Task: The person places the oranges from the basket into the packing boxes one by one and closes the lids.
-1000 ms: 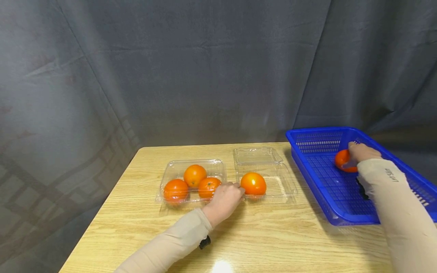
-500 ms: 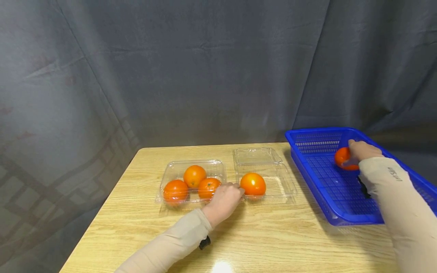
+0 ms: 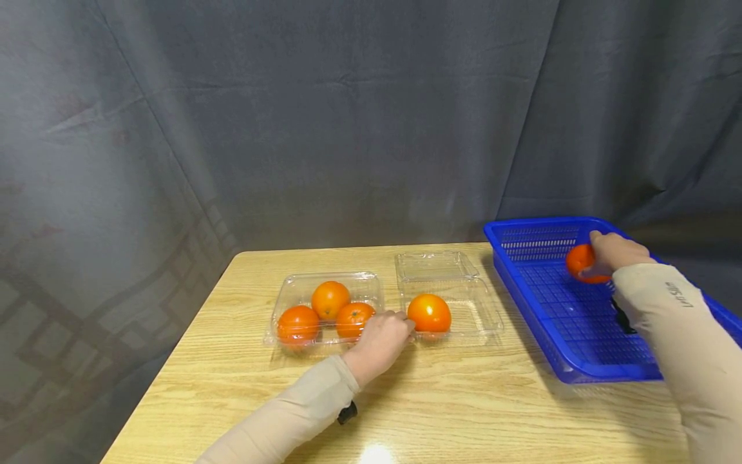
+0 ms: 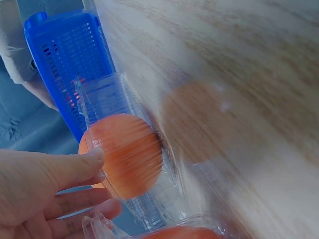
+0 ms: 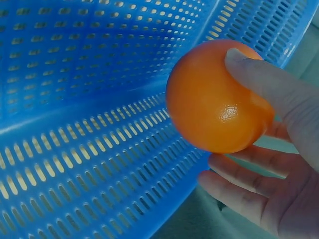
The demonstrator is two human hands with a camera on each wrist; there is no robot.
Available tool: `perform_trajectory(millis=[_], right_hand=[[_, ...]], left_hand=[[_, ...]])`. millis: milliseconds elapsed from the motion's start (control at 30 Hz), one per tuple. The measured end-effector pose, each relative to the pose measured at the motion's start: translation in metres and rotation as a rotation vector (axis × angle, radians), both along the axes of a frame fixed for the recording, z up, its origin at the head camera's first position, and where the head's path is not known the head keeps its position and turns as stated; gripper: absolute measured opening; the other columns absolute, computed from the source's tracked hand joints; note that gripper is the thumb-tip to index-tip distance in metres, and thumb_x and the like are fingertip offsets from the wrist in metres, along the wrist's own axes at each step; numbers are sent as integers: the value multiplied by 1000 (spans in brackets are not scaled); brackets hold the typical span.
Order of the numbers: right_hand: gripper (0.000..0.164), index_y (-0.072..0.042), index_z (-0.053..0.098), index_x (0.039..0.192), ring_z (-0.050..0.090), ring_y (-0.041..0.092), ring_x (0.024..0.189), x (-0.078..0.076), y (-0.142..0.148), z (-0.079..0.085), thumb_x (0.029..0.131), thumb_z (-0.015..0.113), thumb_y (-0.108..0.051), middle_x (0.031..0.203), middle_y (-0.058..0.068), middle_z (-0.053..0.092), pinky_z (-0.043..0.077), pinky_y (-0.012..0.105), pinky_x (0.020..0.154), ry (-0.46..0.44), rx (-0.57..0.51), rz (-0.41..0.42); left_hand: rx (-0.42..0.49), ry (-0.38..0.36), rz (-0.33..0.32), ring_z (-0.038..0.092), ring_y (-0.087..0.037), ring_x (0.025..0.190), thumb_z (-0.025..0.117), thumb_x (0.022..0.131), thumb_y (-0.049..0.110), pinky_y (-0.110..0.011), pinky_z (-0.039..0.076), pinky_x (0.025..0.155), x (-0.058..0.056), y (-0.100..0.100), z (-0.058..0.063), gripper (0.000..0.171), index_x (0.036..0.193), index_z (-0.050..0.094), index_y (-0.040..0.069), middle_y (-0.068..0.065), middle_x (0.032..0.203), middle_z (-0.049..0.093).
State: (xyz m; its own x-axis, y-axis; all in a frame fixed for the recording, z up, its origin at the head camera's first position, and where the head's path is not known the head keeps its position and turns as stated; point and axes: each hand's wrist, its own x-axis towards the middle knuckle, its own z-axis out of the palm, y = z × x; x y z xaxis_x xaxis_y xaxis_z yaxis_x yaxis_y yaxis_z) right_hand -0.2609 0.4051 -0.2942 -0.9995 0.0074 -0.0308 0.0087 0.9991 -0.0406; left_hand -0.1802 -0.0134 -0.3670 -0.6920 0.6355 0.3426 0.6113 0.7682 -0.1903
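My right hand (image 3: 620,251) grips an orange (image 3: 580,261) inside the blue basket (image 3: 522,296). In the right wrist view the thumb lies on top of this orange (image 5: 214,99), with fingers around its far side. My left hand (image 3: 381,341) pinches the near left edge of an open clear plastic clamshell (image 3: 472,310), its lid folded back. One orange (image 3: 429,313) sits in that clamshell's left half. In the left wrist view my thumb presses the rim (image 4: 97,162) in front of this orange (image 4: 132,154), the fingers behind it.
Left of the open clamshell stands another clear plastic container (image 3: 284,296) with three oranges (image 3: 330,300) in it. All stand on a light wooden table (image 3: 464,406). A grey curtain (image 3: 359,129) hangs behind. The basket's raised walls surround my right hand.
My right hand has raised the orange slightly off its earlier place in the basket. The left hand has stayed at the clamshell's edge.
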Motion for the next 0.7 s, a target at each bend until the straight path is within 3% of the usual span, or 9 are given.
perform_trajectory(millis=[233,500,700], right_hand=[[76,18,39,108,52,41,71,1,-4,8,64,79,-29,86,35,52,46,55,57,16,28,21],[83,20,35,115,51,42,74,3,-6,16,66,79,-30,90,37,50,47,57,63,3,29,6],[75,16,39,109,50,38,70,3,-7,20,66,79,-30,84,32,51,46,50,58,6,-3,8]], left_hand=[[-4,-9,2,57,-6,61,69,78,29,-17,47,55,0,0,0,12,79,69,17,5,73,64],[3,-12,0,56,-7,60,69,78,28,-17,47,54,0,0,0,12,79,69,17,5,73,64],[4,-8,-6,57,-7,61,70,77,28,-17,48,55,0,0,0,12,79,69,16,4,73,65]])
